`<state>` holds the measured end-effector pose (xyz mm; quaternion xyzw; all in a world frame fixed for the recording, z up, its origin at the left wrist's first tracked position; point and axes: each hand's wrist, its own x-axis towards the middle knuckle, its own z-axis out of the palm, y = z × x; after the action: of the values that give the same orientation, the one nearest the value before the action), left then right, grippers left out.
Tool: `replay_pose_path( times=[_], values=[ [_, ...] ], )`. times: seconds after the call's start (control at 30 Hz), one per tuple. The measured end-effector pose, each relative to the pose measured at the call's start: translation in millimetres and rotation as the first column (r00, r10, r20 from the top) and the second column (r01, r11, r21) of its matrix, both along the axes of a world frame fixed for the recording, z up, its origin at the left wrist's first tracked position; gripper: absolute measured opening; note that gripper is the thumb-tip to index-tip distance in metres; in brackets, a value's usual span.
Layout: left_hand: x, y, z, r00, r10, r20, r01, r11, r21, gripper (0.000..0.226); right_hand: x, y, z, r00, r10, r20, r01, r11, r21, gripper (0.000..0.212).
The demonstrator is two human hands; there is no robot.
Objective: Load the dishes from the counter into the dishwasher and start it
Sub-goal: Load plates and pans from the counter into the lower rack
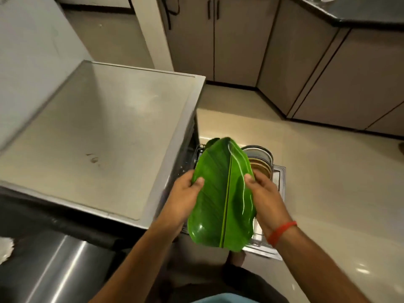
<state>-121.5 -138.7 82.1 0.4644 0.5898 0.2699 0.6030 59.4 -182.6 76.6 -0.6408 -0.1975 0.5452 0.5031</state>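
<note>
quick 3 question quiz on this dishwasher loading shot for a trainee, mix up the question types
1. True or false: both hands hold the green leaf-shaped plate.
2. Which wrist wears the red band? A) left B) right C) neither
3. Fill in: the plate is held above the pulled-out dishwasher ____, where other dishes already stand.

Key
1. True: the left hand grips one edge and the right hand the other.
2. B
3. rack
</note>
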Motion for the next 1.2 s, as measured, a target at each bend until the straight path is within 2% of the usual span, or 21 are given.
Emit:
replay_pose_path(
  times=[0.27, 0.37, 0.5, 0.63, 0.77, 0.87, 0.93, 1.1, 1.2],
  values=[
    [29, 21, -112, 0.97, -0.171, -0.174, 0.144, 0.977, -0.157, 0.021, 39, -4, -104, 0.989, 0.148, -0.006, -0.143, 0.943, -0.299, 0.023],
    [35, 41, -159, 0.953, -0.187, -0.238, 0.145, 0.973, -0.182, 0.021, 41, 13, -148, 0.982, 0.189, 0.024, -0.17, 0.927, -0.334, 0.024],
    [45, 81, -237, 0.933, -0.168, -0.318, 0.1, 0.971, -0.218, 0.033, 46, 52, -220, 0.951, 0.277, 0.14, -0.209, 0.905, -0.369, 0.024],
    [56, 132, -305, 0.897, -0.169, -0.409, 0.117, 0.982, -0.15, 0.015, 52, 106, -279, 0.831, 0.442, 0.338, -0.296, 0.866, -0.404, 0.019],
    [61, 184, -366, 0.831, -0.121, -0.543, 0.128, 0.991, -0.025, 0.017, 61, 167, -331, 0.589, 0.581, 0.561, -0.386, 0.813, -0.436, 0.024],
    [67, 221, -396, 0.733, -0.129, -0.668, 0.197, 0.98, 0.026, 0.02, 67, 214, -367, 0.456, 0.623, 0.636, -0.401, 0.782, -0.478, 0.027],
    [70, 244, -410, 0.714, -0.099, -0.693, 0.197, 0.978, 0.062, 0.021, 68, 241, -383, 0.404, 0.623, 0.67, -0.384, 0.78, -0.494, 0.029],
    [77, 300, -438, 0.741, 0.038, -0.67, 0.101, 0.981, 0.168, 0.023, 73, 299, -411, 0.277, 0.62, 0.734, -0.408, 0.768, -0.495, 0.028],
    [83, 322, -451, 0.743, 0.089, -0.663, 0.054, 0.98, 0.193, 0.029, 77, 325, -424, 0.257, 0.601, 0.757, -0.391, 0.78, -0.488, 0.027]
  ],
)
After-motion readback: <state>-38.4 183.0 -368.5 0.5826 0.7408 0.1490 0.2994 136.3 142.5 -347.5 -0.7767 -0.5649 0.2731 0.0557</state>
